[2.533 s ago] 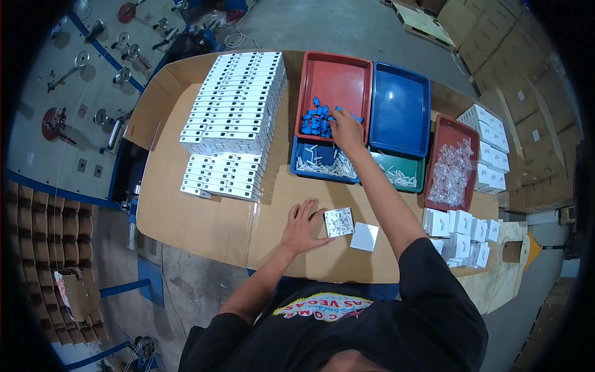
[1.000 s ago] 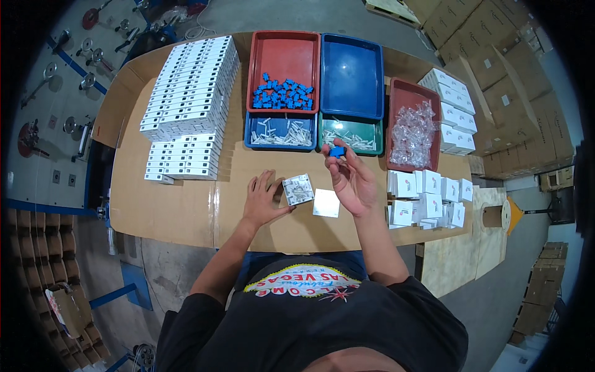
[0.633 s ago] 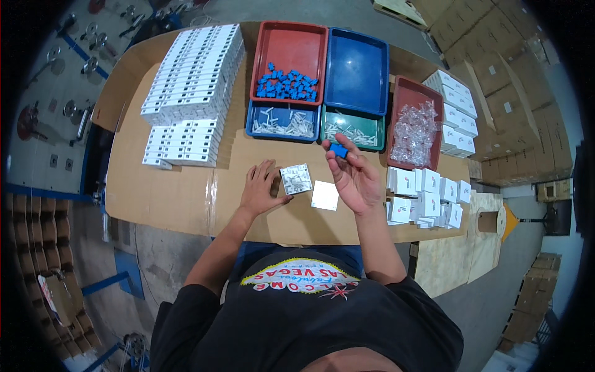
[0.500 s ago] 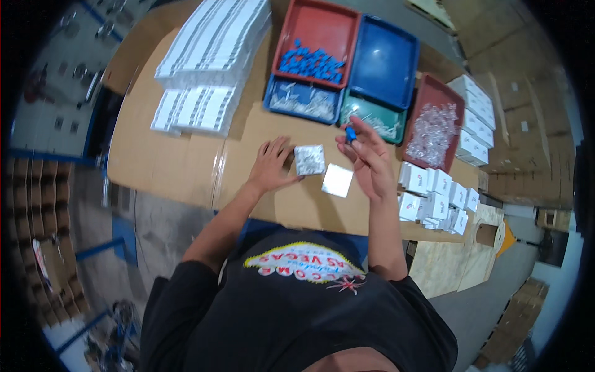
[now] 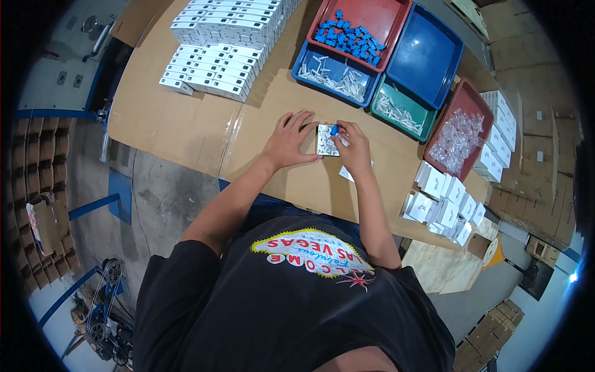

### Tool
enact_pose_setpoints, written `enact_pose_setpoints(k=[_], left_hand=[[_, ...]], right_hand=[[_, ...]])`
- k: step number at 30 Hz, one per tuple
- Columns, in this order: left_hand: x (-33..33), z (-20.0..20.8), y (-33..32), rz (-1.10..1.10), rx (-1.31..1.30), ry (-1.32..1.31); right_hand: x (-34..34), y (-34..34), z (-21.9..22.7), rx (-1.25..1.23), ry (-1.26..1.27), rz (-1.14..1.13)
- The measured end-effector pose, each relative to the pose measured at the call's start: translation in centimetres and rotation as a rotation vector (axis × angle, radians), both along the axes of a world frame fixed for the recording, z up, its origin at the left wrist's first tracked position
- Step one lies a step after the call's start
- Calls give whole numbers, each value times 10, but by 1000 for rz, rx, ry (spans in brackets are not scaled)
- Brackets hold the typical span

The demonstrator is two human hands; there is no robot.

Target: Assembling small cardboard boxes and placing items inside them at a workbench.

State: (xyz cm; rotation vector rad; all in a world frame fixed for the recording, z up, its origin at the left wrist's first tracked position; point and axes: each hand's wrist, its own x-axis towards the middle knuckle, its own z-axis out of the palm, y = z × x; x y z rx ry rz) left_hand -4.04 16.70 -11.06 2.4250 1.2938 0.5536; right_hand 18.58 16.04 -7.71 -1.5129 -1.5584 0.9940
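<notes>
Holding small blue plastic piece [image 5: 335, 130] over open square white box [image 5: 325, 145], contact unclear: right hand [image 5: 353, 147], narrow pinch. Half a second ago, piece was apart from box; work now appears centred there. Left hand [image 5: 288, 140] spread wide at box's left side. Flat white square panel [image 5: 346, 174] partly hidden by right hand.

muted light, bluish glare [image 5: 573, 278] far right, curved edges, black corners

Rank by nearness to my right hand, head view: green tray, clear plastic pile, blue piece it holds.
1. Blue piece, in your right hand.
2. Green tray, ahead and right.
3. Clear plastic pile, farther right, in a red tray.
</notes>
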Motion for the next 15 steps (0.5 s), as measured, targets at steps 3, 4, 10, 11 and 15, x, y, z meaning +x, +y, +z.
enact_pose_setpoints(k=[3,4,10,11,15], left_hand=[[1,2,0,4,0,1],[0,3,-1,9,-6,1],[1,4,1,8,-30,-40],[1,3,2,8,-27,-25],[0,2,2,4,-24,-13]], right_hand=[[-5,8,-1,81,-103,116],[-6,10,0,91,-130,148],[-9,17,-3,42,-189,206],[-10,18,-4,61,-196,217],[-11,18,-3,74,-229,218]])
